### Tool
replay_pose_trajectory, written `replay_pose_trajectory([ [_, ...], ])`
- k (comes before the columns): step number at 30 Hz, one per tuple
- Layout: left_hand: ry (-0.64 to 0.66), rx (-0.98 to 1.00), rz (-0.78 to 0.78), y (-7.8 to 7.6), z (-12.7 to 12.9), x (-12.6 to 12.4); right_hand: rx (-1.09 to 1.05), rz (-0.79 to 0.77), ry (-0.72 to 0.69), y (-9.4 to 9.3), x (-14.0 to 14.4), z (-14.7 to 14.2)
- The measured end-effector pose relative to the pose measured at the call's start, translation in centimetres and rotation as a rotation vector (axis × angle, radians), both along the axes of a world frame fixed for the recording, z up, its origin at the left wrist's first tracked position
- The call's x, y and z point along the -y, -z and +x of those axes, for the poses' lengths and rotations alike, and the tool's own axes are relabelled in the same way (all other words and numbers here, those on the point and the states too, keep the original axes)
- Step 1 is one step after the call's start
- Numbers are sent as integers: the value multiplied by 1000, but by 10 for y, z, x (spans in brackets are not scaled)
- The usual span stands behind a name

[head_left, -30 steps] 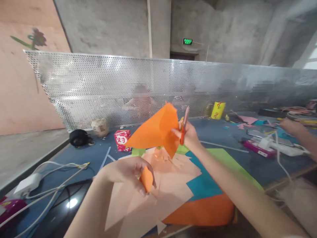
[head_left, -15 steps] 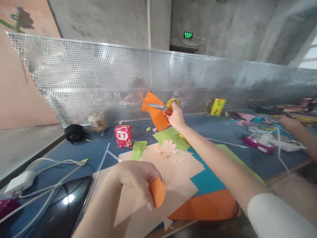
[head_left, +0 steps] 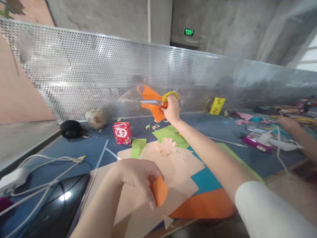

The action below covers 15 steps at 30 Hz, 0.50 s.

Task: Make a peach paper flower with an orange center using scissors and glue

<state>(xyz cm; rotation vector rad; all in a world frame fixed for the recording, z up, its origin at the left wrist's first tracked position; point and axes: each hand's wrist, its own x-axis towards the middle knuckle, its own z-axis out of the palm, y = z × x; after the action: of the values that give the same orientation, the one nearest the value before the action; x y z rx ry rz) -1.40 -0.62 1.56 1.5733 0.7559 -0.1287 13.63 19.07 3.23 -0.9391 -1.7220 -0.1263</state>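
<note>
— Where are the scissors (head_left: 158,101) and which way do they point?

— Up in the air over the table's far edge, held in the right hand (head_left: 170,110). Their long axis runs level, blades to the left, yellow and orange handles to the right. The grip is closed through the handles, and the same hand also pinches an orange sheet (head_left: 151,105) that hangs behind the blades, a corner pointing down.

— And the left hand (head_left: 135,177)?

— Near the table's near edge, fingers curled tight on a small orange scrap (head_left: 159,190), which hangs down from the fingertips.

— What is the table (head_left: 99,147) like?

— Blue, strewn with paper: peach sheets (head_left: 178,170) in the middle with a cut flower shape (head_left: 166,147) on them, green paper (head_left: 170,135) beyond, teal and orange sheets toward the near right corner. White cables (head_left: 47,165) run along the left edge.

— The room?

— Bare concrete walls, and a perforated metal screen (head_left: 99,76) along the far edge.

— Any writing?

— A red box (head_left: 122,133) bears white Chinese characters. A green sign (head_left: 188,32) on the wall reads EXIT. A yellow carton (head_left: 217,105) stands at the far edge, its print too small to read.
</note>
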Motion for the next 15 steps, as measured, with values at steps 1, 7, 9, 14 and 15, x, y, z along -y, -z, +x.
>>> replay_pose_trajectory([
  [1, 5, -14, 11, -1, 0, 0, 18, -25, -27, 6, 1, -4],
  [7, 12, -9, 32, -2, 1, 1, 93, -306, -213, 53, 0, -22],
  [9, 10, -8, 34, -2, 1, 2, 84, -384, -277, 62, 2, -22],
  [14, 20, -7, 28, 0, -1, 0, -69, -481, -398, 53, 16, -2],
  [15, 19, -3, 9, 2, -1, 0, -95, -503, -424, 49, 20, 4],
])
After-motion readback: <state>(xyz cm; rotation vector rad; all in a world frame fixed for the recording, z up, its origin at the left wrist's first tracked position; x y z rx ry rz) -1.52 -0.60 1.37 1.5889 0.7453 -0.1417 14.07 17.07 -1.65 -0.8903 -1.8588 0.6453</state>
